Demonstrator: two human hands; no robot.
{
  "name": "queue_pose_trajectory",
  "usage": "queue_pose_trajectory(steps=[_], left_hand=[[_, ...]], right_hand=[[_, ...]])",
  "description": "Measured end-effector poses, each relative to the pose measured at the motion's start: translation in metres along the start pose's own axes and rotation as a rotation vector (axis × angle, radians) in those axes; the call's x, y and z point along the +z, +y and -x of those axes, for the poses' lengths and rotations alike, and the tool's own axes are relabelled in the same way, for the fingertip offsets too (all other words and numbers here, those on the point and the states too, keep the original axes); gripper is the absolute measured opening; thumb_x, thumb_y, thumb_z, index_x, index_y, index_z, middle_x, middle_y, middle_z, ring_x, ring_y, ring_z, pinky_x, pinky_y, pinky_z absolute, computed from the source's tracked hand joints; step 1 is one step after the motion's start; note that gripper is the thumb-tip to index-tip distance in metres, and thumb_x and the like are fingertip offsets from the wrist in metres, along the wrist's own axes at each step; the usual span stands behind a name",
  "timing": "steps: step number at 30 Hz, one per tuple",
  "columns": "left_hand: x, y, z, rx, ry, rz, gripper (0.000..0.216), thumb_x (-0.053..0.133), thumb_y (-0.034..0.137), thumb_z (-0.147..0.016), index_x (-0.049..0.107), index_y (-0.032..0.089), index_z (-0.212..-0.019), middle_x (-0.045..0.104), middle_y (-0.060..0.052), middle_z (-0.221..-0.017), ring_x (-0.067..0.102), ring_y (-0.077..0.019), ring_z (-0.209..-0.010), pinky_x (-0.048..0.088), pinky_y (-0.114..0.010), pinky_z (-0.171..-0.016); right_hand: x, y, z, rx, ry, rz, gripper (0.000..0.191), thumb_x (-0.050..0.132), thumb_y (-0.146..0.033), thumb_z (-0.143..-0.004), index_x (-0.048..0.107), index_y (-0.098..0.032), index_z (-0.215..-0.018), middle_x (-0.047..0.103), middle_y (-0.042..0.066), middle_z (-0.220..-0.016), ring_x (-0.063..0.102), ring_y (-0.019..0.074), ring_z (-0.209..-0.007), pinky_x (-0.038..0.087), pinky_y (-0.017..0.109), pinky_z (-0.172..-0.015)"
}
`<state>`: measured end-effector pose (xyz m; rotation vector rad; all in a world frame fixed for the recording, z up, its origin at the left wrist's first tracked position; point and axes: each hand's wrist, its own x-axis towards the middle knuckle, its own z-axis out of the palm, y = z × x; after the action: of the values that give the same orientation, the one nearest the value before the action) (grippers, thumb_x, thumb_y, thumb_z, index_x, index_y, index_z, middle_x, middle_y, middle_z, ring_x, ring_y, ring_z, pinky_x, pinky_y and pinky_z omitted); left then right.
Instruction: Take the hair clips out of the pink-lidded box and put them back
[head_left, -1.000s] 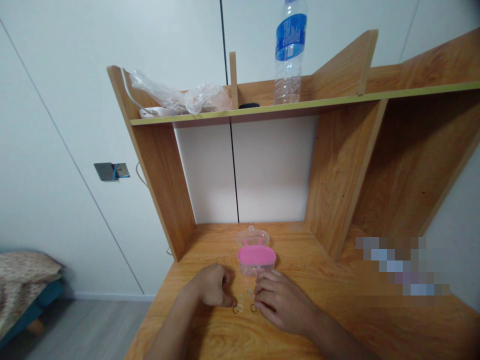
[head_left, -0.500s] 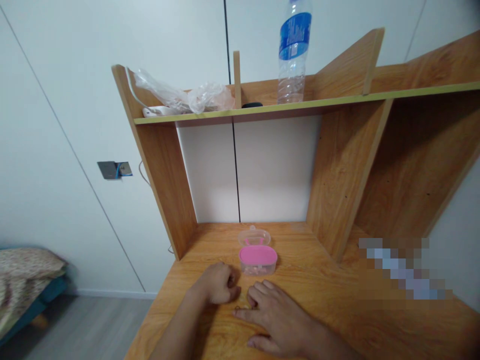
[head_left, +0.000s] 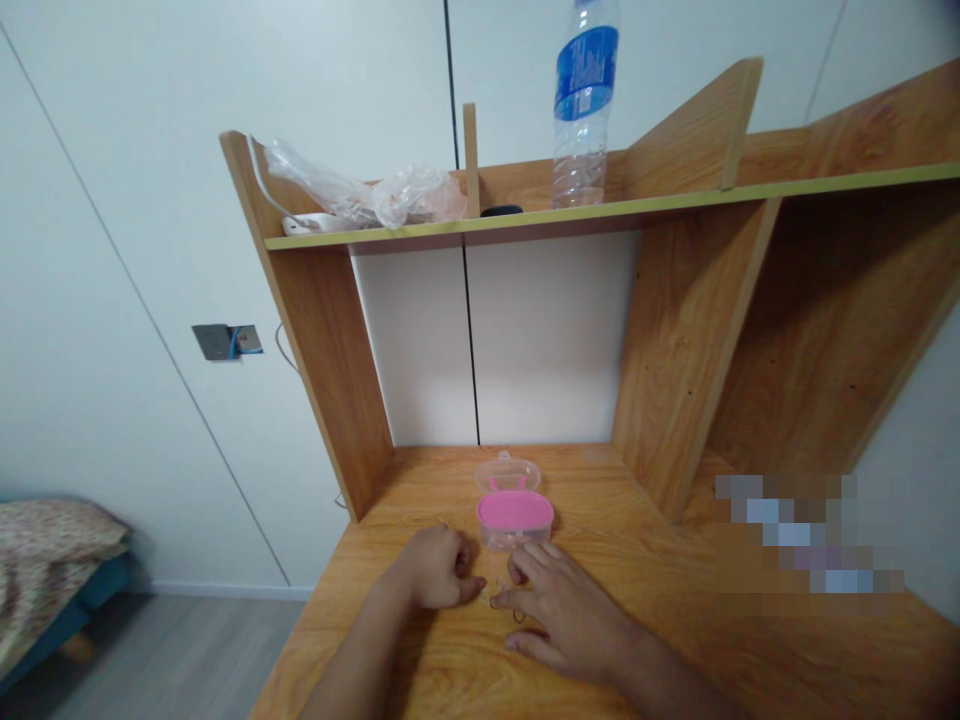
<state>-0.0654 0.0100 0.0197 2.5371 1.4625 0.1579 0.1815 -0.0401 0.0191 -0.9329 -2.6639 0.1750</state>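
Head view shows small thin rings (head_left: 517,615) on the wooden surface (head_left: 675,600), between the hands, near a box (head_left: 515,520). That box is clear with a pink insert, lid open; contents unclear. Left hand (head_left: 435,570) is curled, fingers pressed together. Right hand (head_left: 566,615) lies flat, fingers spread, fingertips by the rings.

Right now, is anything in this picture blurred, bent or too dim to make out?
Head view: a pixelated patch masks part of the desk on the right; the wide lens bows the shelf and its uprights; the tiny rings between the left hand and right hand are soft; light is even, without glare.
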Motion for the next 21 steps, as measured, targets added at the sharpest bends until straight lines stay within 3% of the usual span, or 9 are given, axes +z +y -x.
queue_pose_trajectory(steps=[5,8,11,17,21], left_hand=[[-0.001,0.006,0.0,0.002,0.008,-0.001,0.028,0.068,0.048,-0.074,0.06,0.023,-0.065,0.066,0.002,-0.063,0.057,-0.0159,-0.06,0.028,-0.027,-0.052],[-0.002,0.012,0.0,0.003,0.009,-0.024,0.028,0.067,0.048,-0.075,0.062,0.023,-0.064,0.068,0.001,-0.063,0.06,-0.0176,-0.06,0.028,-0.028,-0.052],[0.0,0.018,-0.001,0.021,0.019,-0.055,0.03,0.065,0.049,-0.077,0.063,0.023,-0.064,0.069,-0.001,-0.065,0.062,-0.0196,-0.062,0.028,-0.029,-0.053],[0.005,0.024,-0.004,0.022,0.048,-0.083,0.035,0.061,0.055,-0.08,0.064,0.022,-0.066,0.071,-0.005,-0.066,0.065,-0.0225,-0.064,0.031,-0.03,-0.055],[0.003,0.023,-0.002,0.051,0.05,-0.064,0.031,0.061,0.049,-0.082,0.062,0.022,-0.067,0.069,-0.003,-0.064,0.063,-0.0201,-0.061,0.03,-0.029,-0.054]], right_hand=[[-0.001,0.005,0.002,0.005,0.083,0.009,0.017,0.057,-0.031,-0.096,0.072,-0.024,-0.097,0.061,0.006,-0.1,0.053,0.0257,-0.103,0.04,0.042,-0.093],[0.003,0.008,0.003,-0.062,0.105,0.007,0.009,0.059,-0.022,-0.086,0.068,-0.02,-0.086,0.062,0.005,-0.091,0.054,0.0231,-0.094,0.041,0.039,-0.092],[0.009,0.012,0.004,-0.104,0.096,0.01,0.006,0.061,-0.02,-0.08,0.067,-0.02,-0.082,0.061,0.004,-0.086,0.054,0.0215,-0.089,0.041,0.038,-0.091],[0.01,0.012,0.003,-0.058,0.111,0.017,0.012,0.057,-0.022,-0.088,0.069,-0.022,-0.088,0.064,0.004,-0.086,0.056,0.0218,-0.091,0.042,0.037,-0.091],[0.004,0.01,0.002,0.003,0.103,0.021,0.016,0.055,-0.025,-0.094,0.07,-0.023,-0.089,0.066,0.005,-0.088,0.058,0.0237,-0.096,0.043,0.039,-0.093]])
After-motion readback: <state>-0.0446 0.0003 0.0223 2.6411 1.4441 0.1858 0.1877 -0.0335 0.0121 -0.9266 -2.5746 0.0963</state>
